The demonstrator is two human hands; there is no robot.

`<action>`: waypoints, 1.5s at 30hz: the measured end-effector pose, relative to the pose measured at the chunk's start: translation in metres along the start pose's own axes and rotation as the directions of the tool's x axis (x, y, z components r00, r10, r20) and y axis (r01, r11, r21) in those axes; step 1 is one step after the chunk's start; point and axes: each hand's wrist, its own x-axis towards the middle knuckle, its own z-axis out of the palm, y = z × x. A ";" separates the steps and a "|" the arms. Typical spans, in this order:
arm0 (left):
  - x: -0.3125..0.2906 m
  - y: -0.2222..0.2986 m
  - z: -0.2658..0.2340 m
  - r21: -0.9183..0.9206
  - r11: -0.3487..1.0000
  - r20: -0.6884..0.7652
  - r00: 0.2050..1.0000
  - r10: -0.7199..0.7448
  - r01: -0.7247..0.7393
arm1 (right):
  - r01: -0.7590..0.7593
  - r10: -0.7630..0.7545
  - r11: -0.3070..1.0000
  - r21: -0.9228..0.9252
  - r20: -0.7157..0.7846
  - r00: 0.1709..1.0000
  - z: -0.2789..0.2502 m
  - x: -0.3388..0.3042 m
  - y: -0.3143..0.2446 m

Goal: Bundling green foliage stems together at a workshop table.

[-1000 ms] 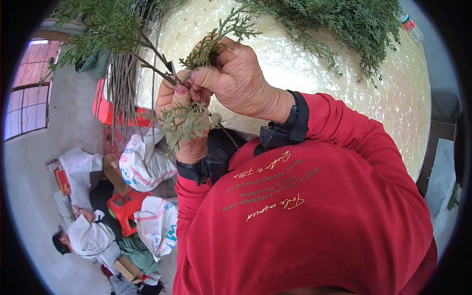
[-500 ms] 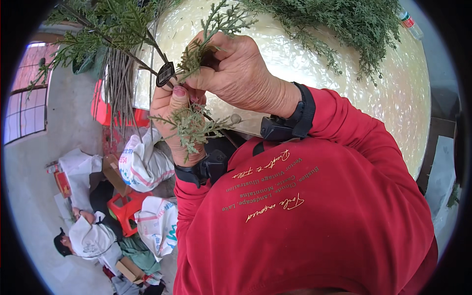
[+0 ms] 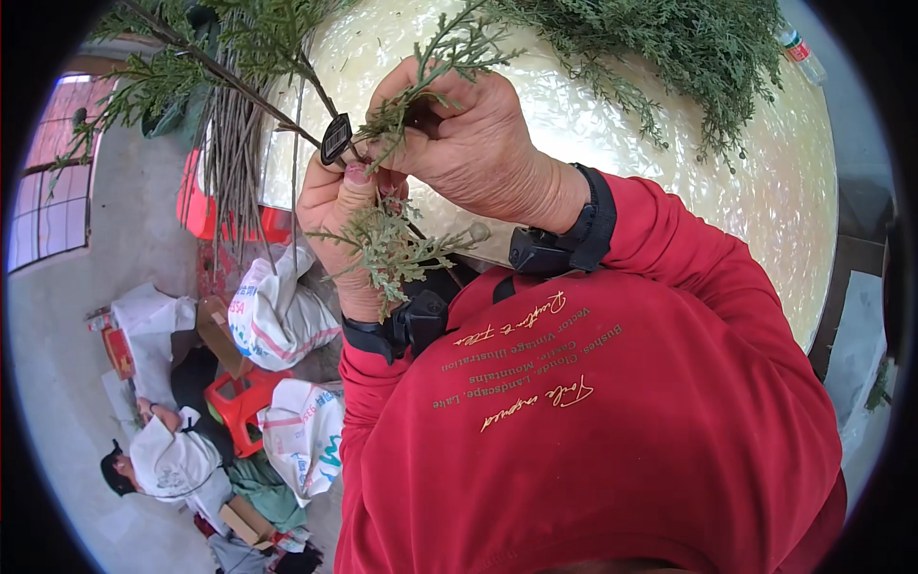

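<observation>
My left hand (image 3: 335,206) is closed around the stem of an artificial evergreen branch (image 3: 229,84), its thumb pressed on the stem near a small black tag (image 3: 337,139). Fingers and thumb of my right hand (image 3: 483,139) pinch together at the same joint, beside a green sprig (image 3: 430,81) that rises past the knuckles. The fingertips of both hands meet there, and what lies between them is partly hidden. Below my left thumb hangs a paler sprig (image 3: 392,251) with a small round cone (image 3: 479,231), in front of the wrist.
A table with a shiny pearly cover (image 3: 593,182) holds a heap of evergreen branches (image 3: 679,53) and a plastic bottle (image 3: 803,55). Thin bare stems (image 3: 251,143) hang over its left edge. White sacks (image 3: 285,316), a red stool (image 3: 239,402) and a seated person (image 3: 177,454) are at the left.
Both hands and the branch have shifted slightly to the right together. The black tag and lower sprig moved along with them; the grip looks the same.
</observation>
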 end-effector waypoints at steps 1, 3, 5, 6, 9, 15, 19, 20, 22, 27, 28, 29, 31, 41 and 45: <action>0.001 -0.001 -0.001 0.006 1.000 0.005 1.000 -0.002 0.002 | -0.001 0.001 1.000 0.001 0.003 1.000 0.000 0.000 0.000; 0.001 -0.002 -0.004 0.019 1.000 0.014 1.000 -0.004 0.004 | -0.021 0.021 0.999 0.046 -0.007 1.000 0.001 -0.001 -0.001; 0.001 0.000 -0.001 0.017 1.000 0.012 1.000 -0.006 0.006 | -0.032 0.033 0.997 0.070 -0.007 0.999 0.002 -0.001 -0.001; 0.000 0.001 0.001 0.015 1.000 0.014 1.000 -0.011 0.011 | -0.054 0.056 0.987 0.153 -0.009 0.998 0.004 -0.001 -0.001; 0.001 0.000 0.001 -0.010 1.000 0.029 0.999 -0.022 0.022 | -0.096 0.104 0.946 0.310 -0.010 0.995 0.003 -0.001 0.000; 0.001 -0.003 0.001 -0.070 0.993 0.042 0.995 -0.092 0.094 | -0.189 0.185 0.978 0.085 0.049 0.981 -0.002 0.002 -0.002; -0.003 -0.002 0.000 -0.025 0.998 -0.021 0.999 -0.050 0.049 | -0.097 0.099 0.995 -0.032 0.070 0.993 0.000 0.005 0.004; -0.002 -0.005 0.002 -0.045 0.996 0.011 0.997 -0.071 0.072 | -0.058 0.064 0.996 -0.068 0.080 0.995 -0.004 0.006 0.007; 0.000 0.002 0.005 -0.003 1.000 0.004 1.000 0.009 -0.009 | 0.027 -0.020 0.993 -0.116 0.059 0.998 -0.003 0.009 0.005; 0.007 0.016 -0.021 0.024 1.000 0.047 0.999 -0.004 0.002 | 0.095 -0.008 0.886 -0.454 0.189 0.982 -0.024 0.008 -0.008; 0.010 0.023 -0.024 0.011 1.000 0.029 1.000 -0.002 0.002 | 0.060 0.090 0.817 -0.573 0.229 0.969 -0.031 0.007 -0.012; 0.012 0.028 -0.026 -0.003 1.000 0.011 1.000 -0.001 0.001 | 0.057 0.090 0.806 -0.590 0.218 0.972 -0.043 0.007 -0.019; 0.010 0.039 -0.036 -0.019 1.000 -0.002 1.000 0.012 -0.012 | 0.081 0.204 0.642 -0.762 0.272 0.940 -0.074 0.011 -0.035; 0.015 0.033 -0.047 -0.103 0.986 0.029 0.991 -0.129 0.131 | 0.074 -0.164 0.156 -0.985 0.048 0.985 -0.194 0.046 -0.097; 0.016 0.030 -0.041 -0.082 0.979 0.116 0.977 -0.178 0.188 | 0.124 0.006 -0.012 -0.992 0.124 0.992 -0.206 0.039 -0.080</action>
